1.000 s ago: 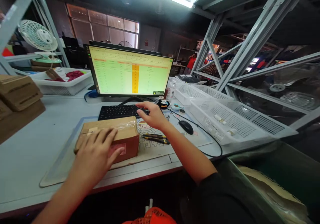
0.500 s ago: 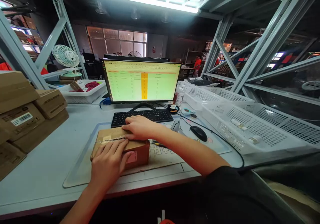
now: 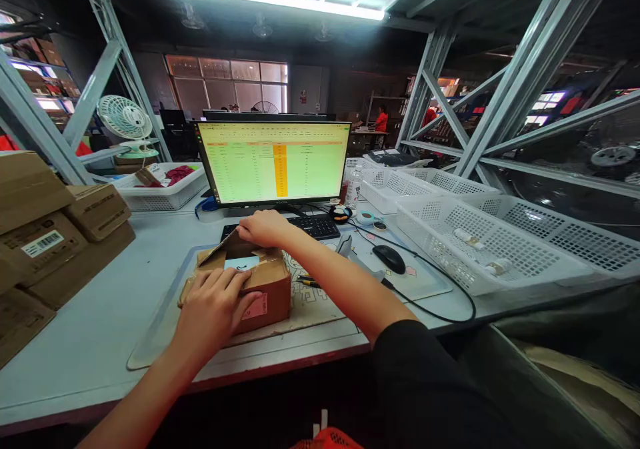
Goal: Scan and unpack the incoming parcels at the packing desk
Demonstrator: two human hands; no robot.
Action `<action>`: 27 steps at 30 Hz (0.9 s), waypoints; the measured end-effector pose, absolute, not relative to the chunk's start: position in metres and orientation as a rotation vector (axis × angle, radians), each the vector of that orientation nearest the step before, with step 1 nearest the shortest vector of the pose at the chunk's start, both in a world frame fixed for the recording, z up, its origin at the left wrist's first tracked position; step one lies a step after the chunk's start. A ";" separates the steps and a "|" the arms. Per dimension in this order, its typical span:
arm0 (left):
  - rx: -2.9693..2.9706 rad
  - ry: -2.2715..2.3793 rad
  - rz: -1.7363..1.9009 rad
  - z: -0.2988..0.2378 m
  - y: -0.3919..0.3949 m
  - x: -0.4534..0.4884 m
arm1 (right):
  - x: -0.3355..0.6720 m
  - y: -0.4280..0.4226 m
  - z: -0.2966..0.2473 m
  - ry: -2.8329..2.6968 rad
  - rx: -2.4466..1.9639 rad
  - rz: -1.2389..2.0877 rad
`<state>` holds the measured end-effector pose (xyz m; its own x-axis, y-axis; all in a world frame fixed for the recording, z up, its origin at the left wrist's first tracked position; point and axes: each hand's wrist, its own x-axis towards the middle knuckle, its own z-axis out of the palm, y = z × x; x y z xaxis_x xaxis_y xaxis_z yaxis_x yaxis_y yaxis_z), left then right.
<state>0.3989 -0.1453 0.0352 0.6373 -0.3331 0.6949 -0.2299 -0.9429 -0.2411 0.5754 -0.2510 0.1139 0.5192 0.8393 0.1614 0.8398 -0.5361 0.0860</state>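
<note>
A brown cardboard box sits on the desk mat, with a pink label on its front. My right hand pinches the far top flap, which stands raised. Through the gap a pale blue-white item with dark marks shows inside; the rest of the contents is hidden. My left hand grips the box's near side, fingers over the near flap and thumb against the front. Behind the box lies a black keyboard, partly covered by my right hand.
A monitor stands at the back. Stacked cartons fill the left side. To the right lie a mouse, a grey handheld scanner with a cable, pens and white perforated baskets. A fan stands back left.
The far flap has come up, lifted by my right hand, and the item inside now shows. My left hand stays on the near side. The view has shifted slightly.
</note>
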 end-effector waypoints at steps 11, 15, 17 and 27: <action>-2.881 0.309 -1.053 0.027 -0.153 0.370 | 0.575 -0.249 0.115 -1.253 -2.771 -0.084; -3.129 0.279 -0.677 0.061 -0.151 0.369 | 0.582 -0.248 0.100 -1.303 -2.736 -0.026; -3.207 0.231 -0.424 0.086 -0.144 0.381 | 0.592 -0.245 0.093 -1.304 -2.726 -0.022; -2.882 0.005 -0.738 0.054 -0.192 0.339 | 0.602 -0.244 0.084 -1.184 -2.686 -0.085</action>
<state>0.3386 -0.1921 0.0539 0.8778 -0.0444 0.4769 0.0381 -0.9861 -0.1619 0.6024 -0.2439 0.0836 0.6766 0.7240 0.1343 0.7357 -0.6573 -0.1632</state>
